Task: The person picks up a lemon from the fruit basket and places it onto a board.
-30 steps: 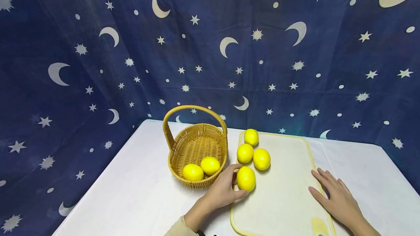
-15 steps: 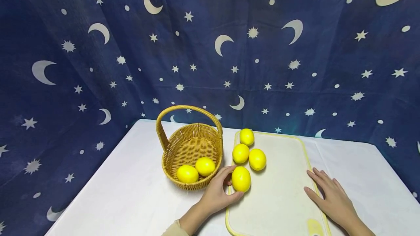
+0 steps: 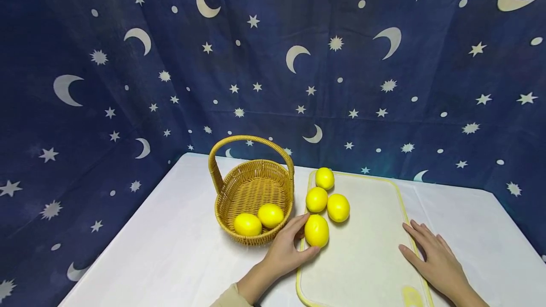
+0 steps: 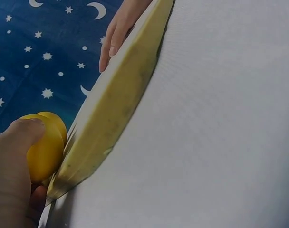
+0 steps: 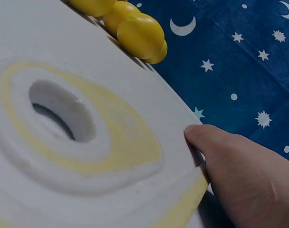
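Observation:
My left hand point(image 3: 285, 253) has its thumb and fingers curled round the nearest lemon point(image 3: 317, 231), at the left edge of a white board point(image 3: 367, 250) with a yellow rim. In the left wrist view the thumb presses on that lemon point(image 4: 45, 154). Three more lemons, among them one at the right of the group point(image 3: 339, 208), lie just behind it at the board's left side. My right hand point(image 3: 439, 262) rests with fingers spread on the board's right edge; its thumb touches the rim in the right wrist view, where the hand point(image 5: 244, 166) shows at the right.
A wicker basket point(image 3: 260, 174) with a tall arched handle stands left of the board, two lemons point(image 3: 248, 224) inside its front part. The white tabletop point(image 3: 158, 240) extends to the left. A blue curtain point(image 3: 273, 60) with moons and stars hangs behind and at the left.
The head view has shifted slightly back and forth. Both hands, the lemons, the board and the basket keep nearly the same places relative to one another.

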Tool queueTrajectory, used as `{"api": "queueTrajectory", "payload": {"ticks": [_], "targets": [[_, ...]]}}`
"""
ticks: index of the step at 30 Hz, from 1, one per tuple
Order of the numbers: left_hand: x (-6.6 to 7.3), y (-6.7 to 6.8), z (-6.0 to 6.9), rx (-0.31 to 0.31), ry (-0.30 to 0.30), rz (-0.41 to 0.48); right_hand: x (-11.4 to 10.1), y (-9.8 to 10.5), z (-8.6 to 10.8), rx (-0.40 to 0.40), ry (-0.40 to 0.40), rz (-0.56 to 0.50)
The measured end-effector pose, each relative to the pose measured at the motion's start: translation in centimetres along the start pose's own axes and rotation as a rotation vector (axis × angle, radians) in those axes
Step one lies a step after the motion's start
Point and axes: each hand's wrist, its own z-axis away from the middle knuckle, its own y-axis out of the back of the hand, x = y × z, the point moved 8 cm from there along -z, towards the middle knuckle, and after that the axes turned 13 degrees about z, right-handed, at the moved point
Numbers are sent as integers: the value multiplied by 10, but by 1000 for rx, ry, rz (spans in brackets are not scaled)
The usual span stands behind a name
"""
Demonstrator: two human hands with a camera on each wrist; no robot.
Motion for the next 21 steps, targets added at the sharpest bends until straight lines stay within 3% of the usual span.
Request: {"api": "queueTrajectory", "payload": {"ticks": [21], "targets": [[1, 0, -2, -11, 2, -4, -1, 1, 0, 31, 13, 6]]}}
